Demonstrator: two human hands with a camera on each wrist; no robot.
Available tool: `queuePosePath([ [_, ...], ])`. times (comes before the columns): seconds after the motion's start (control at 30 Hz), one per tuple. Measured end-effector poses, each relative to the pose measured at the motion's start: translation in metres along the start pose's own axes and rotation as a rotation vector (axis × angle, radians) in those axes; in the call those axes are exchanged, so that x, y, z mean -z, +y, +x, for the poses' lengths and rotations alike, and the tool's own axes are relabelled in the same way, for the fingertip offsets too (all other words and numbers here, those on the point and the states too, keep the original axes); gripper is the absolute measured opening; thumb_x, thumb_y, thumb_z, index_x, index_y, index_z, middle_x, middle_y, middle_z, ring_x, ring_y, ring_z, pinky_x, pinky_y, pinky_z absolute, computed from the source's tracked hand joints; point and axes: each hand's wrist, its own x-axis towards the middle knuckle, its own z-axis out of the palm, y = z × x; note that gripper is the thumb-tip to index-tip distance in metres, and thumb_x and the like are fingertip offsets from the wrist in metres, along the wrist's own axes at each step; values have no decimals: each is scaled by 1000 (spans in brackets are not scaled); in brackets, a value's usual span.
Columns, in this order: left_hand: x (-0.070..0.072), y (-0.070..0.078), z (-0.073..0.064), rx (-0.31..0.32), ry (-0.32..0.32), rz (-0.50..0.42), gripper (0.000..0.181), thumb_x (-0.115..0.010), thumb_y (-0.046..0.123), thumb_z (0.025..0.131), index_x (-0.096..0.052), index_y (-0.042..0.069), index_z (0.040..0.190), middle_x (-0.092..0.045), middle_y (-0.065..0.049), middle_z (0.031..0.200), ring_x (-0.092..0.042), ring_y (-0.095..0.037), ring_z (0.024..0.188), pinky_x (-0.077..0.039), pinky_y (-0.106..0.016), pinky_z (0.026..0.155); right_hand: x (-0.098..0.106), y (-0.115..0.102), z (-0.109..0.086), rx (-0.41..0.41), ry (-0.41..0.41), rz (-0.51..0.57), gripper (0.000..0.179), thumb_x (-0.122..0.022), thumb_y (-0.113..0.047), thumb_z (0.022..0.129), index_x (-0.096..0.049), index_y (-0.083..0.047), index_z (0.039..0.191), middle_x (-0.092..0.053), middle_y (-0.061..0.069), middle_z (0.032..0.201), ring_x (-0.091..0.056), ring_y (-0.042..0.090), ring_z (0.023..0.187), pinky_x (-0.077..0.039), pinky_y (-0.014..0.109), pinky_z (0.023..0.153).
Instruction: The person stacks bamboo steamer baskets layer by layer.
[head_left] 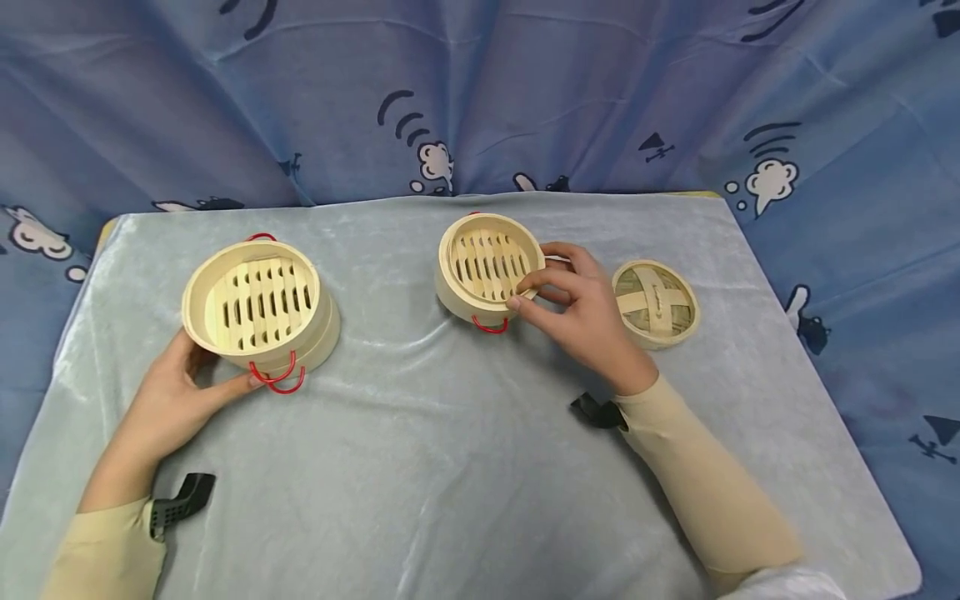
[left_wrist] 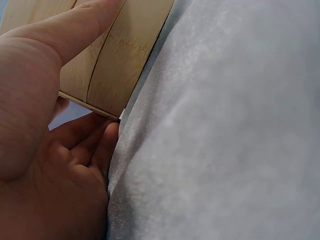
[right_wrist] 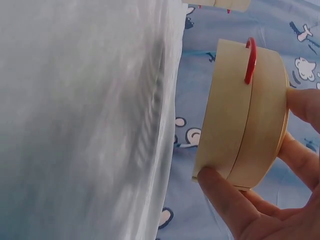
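On the table's left stands a stack of bamboo steamer baskets (head_left: 258, 304) with red cord handles and a slatted bottom showing inside. My left hand (head_left: 168, 396) grips its near left side; in the left wrist view, the thumb (left_wrist: 85, 25) lies along the bamboo wall and other fingers curl at its lower edge. My right hand (head_left: 573, 308) holds a smaller bamboo steamer (head_left: 491, 267) by its right side. In the right wrist view, this small steamer (right_wrist: 240, 115) shows two wall bands and a red handle, raised off the tabletop, with fingers at both its rims.
A round woven bamboo lid (head_left: 655, 304) lies on the table right of my right hand. A pale grey velvety cloth (head_left: 390, 467) covers the table. Behind it hangs a blue patterned curtain (head_left: 480, 92). Black straps are on both wrists.
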Motion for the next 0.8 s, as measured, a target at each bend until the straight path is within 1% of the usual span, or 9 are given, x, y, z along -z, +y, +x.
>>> queuePosePath([
  [0.2, 0, -1, 0, 6, 1, 16, 92, -87, 12, 77, -37, 31, 151, -49, 4, 141, -47, -2, 120, -33, -8, 94, -13, -7, 6, -8, -8, 10, 14, -81, -5, 82, -74, 1, 92, -46, 24, 133, -59, 36, 116, -55, 46, 87],
  [0.3, 1, -2, -1, 11, 8, 31, 92, -88, 13, 77, -38, 31, 151, -50, 4, 140, -47, -1, 119, -33, -8, 93, -20, -11, 10, 20, -6, 37, 14, -81, -4, 81, -74, 2, 92, -46, 25, 132, -57, 39, 116, -55, 47, 87],
  [0.4, 2, -3, -1, 30, 17, 54, 91, -89, 15, 76, -39, 33, 150, -51, 5, 137, -48, 0, 118, -33, -9, 92, -26, -13, 15, 27, -10, 57, 14, -81, -5, 81, -74, 1, 91, -46, 26, 132, -57, 42, 115, -55, 46, 87],
  [0.57, 3, -5, 0, 54, 24, 72, 93, -90, 16, 74, -39, 34, 150, -50, 6, 137, -46, 2, 118, -32, -9, 93, -34, -27, 22, 39, -5, 70, 14, -81, -6, 81, -74, 1, 91, -48, 25, 132, -58, 39, 113, -56, 48, 86],
  [0.7, 3, -4, 0, 51, 20, 72, 92, -89, 15, 75, -39, 32, 150, -50, 6, 136, -46, 2, 118, -32, -9, 93, -39, -38, 27, 60, -2, 80, 14, -81, -5, 81, -74, 1, 91, -49, 25, 130, -59, 38, 112, -56, 50, 84],
  [0.8, 3, -2, 0, 48, 14, 72, 90, -89, 18, 76, -39, 34, 149, -52, 5, 134, -47, 0, 116, -33, -10, 92, -43, -43, 30, 70, -7, 103, 15, -81, -4, 81, -74, 2, 92, -48, 24, 130, -59, 38, 113, -56, 49, 85],
])
